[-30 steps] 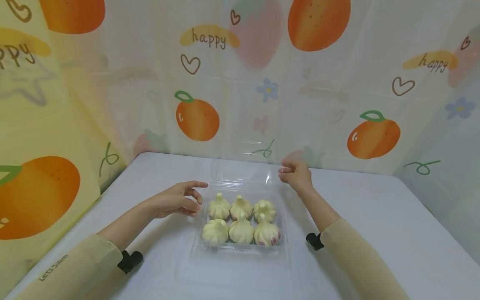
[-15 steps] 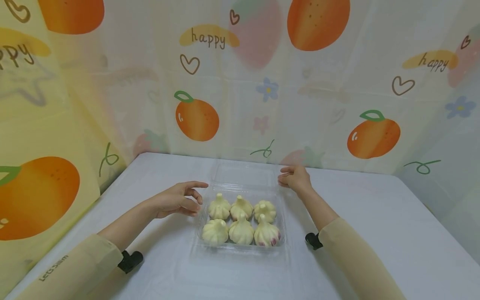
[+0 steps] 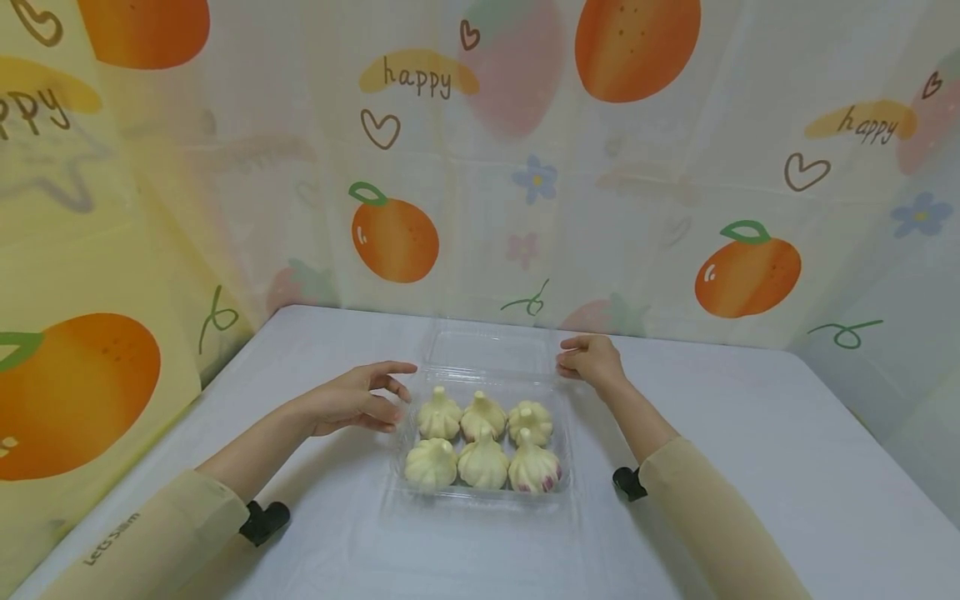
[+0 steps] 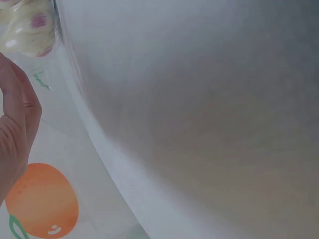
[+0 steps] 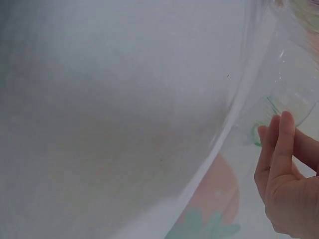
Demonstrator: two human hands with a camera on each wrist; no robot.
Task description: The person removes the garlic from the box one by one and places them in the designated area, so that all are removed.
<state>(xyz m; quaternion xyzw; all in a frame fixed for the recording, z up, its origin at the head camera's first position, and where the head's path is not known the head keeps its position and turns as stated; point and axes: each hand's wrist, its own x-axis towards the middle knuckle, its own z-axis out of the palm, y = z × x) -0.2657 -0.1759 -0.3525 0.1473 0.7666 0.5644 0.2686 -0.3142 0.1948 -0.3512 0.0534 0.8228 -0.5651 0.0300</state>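
Observation:
A clear plastic clamshell box [image 3: 566, 479] sits in the middle of the table with its hinged lid [image 3: 487, 346] folded back on the far side. Inside lie several pale garlic bulbs [image 3: 483, 462] in two rows; the front right one has purple patches. My left hand [image 3: 352, 402] is at the box's left side, index finger extended towards the hinge corner, thumb low by the wall. Beside the lid's right edge is my right hand [image 3: 592, 362], fingers together and lightly bent. In the right wrist view its fingertips [image 5: 286, 119] overlap the lid's edge; contact is unclear.
A white cloth covers the table [image 3: 712, 483]. Behind it hangs a curtain [image 3: 630, 200] printed with oranges, hearts and flowers, and a yellowish side panel [image 3: 97, 275] stands at the left. Black straps [image 3: 262, 521] show at both sleeve cuffs.
The lid has tipped backward from a more upright position to a lower one. My right hand has lowered slightly beside it. My left hand and the garlic bulbs have hardly moved.

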